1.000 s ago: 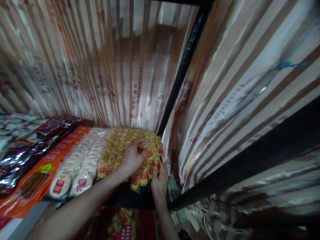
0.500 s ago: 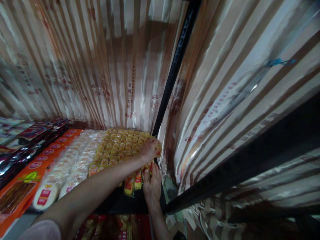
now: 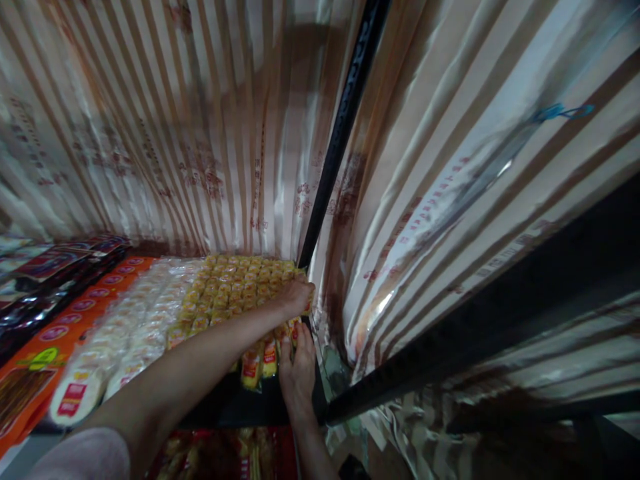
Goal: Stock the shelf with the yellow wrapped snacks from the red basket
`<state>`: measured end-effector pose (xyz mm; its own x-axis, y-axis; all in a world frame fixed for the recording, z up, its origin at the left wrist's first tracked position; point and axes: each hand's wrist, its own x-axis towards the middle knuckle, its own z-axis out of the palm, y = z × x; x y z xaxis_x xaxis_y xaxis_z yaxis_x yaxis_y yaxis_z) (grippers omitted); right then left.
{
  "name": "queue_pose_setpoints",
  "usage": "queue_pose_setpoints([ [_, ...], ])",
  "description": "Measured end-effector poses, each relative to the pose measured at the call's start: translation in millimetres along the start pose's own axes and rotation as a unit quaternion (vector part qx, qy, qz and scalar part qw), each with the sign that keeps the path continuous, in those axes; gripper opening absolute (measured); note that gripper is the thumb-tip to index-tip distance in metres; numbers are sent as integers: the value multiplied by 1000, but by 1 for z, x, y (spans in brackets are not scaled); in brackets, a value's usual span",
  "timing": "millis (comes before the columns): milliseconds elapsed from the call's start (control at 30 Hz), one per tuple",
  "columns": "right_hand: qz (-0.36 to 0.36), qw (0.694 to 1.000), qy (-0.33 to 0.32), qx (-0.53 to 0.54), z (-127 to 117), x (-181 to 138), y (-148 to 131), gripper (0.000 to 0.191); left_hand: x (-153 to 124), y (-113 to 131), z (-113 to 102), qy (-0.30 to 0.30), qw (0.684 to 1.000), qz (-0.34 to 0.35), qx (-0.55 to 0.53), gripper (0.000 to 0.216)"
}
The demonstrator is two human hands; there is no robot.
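Rows of small yellow snack packets (image 3: 235,287) with red labels lie packed on a dark shelf (image 3: 250,403). My left hand (image 3: 296,295) reaches far over them to the back right corner, palm down, fingers curled on the packets beside the black upright post (image 3: 340,133). My right hand (image 3: 297,363) rests at the shelf's front right, fingers pressed against the ends of the front yellow packets (image 3: 260,360). What the left fingers hold, if anything, is hidden.
White packets (image 3: 125,333) with red labels lie left of the yellow ones, then orange packs (image 3: 55,333) and dark packs (image 3: 30,293). Striped plastic sheeting (image 3: 175,120) hangs behind and to the right. More red and yellow packs (image 3: 225,453) sit on the shelf below.
My left hand has moved from the front middle of the yellow packets to the back right corner. My right hand has stayed at the front edge. The view has shifted slightly.
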<state>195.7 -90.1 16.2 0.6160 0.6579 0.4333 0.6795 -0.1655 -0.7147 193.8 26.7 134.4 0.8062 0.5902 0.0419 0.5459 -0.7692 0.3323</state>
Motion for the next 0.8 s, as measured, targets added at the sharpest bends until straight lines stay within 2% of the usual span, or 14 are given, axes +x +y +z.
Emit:
queue_pose_setpoints([
  [367, 7, 1000, 6, 8, 3, -1, 3, 51, 12, 6, 16, -44, 996, -56, 45, 27],
  [800, 18, 999, 12, 32, 1, 3, 0, 47, 14, 11, 17, -23, 994, -81, 65, 29],
])
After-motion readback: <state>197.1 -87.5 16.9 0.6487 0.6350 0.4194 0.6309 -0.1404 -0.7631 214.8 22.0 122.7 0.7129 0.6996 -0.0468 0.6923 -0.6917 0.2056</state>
